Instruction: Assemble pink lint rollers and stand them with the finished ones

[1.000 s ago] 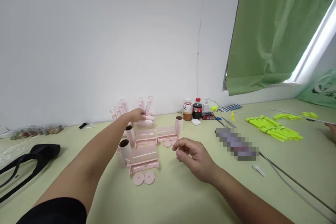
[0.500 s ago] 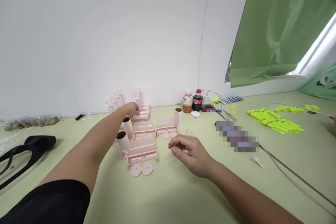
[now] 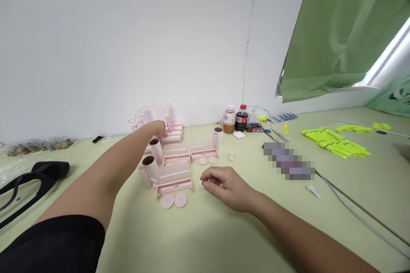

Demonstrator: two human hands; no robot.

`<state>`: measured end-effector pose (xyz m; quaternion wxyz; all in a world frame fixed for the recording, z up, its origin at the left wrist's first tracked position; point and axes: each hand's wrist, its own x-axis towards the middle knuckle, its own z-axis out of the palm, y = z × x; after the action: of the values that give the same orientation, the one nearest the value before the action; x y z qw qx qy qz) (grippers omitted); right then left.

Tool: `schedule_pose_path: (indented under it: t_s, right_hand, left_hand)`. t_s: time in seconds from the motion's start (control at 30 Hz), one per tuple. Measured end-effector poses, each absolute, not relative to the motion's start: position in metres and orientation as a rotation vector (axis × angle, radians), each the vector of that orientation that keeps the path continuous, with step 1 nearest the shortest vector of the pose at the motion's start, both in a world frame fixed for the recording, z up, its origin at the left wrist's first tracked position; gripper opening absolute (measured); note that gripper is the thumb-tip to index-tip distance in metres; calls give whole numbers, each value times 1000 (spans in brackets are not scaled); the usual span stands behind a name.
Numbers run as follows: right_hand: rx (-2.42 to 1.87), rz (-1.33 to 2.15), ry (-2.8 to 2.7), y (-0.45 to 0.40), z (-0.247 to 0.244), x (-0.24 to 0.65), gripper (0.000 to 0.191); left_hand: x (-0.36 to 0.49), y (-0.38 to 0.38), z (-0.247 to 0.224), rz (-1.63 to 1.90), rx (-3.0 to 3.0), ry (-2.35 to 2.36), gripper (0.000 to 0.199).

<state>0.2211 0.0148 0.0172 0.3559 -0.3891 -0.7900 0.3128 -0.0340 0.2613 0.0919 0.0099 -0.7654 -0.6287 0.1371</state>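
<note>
My left hand point(image 3: 158, 129) reaches to the back of the table, beside assembled pink lint rollers point(image 3: 172, 133); its fingers are mostly hidden. Heart-ended pink handles point(image 3: 144, 116) stand upright near it. Close to the table's middle, my right hand point(image 3: 226, 187) hovers with loosely curled fingers and a gap at the thumb, holding nothing. Left of it lie a pink roller frame point(image 3: 174, 187), a clear pink cover point(image 3: 174, 172) and two pink discs point(image 3: 180, 199). White rolls with brown cores point(image 3: 150, 168) stand upright beside these parts.
A juice bottle point(image 3: 229, 119) and a cola bottle point(image 3: 241, 118) stand by the wall. Yellow strips point(image 3: 336, 143), a blurred-out flat object point(image 3: 288, 161) and cables lie on the right. A black strap-like object point(image 3: 48, 175) is at the left edge.
My left hand has shifted slightly left at the back rollers, and its fingers are now less visible. My right hand has moved slightly left. The view has tilted a little.
</note>
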Motion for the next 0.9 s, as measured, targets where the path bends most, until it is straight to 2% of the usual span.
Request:
schedule_pose_path:
  t_s: [0.2,0.3,0.37,0.5,0.6,0.67,0.77,0.9]
  right_hand:
    - [-1097,746,-2112,19,24,219,15]
    - [-1242,520,-2246,14,40,225,14]
    - [-1363,386,-2291,5,51,238,15]
    - [-1804,185,-2154,-13,65,299,17]
    - [-2256,74,-2000,-20,58,360,17]
    - [-2475,43,-1890,-25,45,393,24]
    - [-2579,135,-1860,-30,22,417,31]
    - [-2501,190,-1924,-22,23,413,17]
  left_hand:
    - [-29,225,128,460,-2320,-1878,47]
    - [-27,180,153,78,-2267,-1881,52]
    - [-28,135,158,-127,-2316,-1891,46]
    - [-40,44,127,-635,-2475,-1637,33]
    - [-50,3,84,-790,-2665,-1409,32]
    - [-52,-8,58,-833,-2719,-1399,28]
    - [-50,-10,35,-928,-2710,-1462,28]
    - [-44,-7,25,-989,-2710,-1471,28]
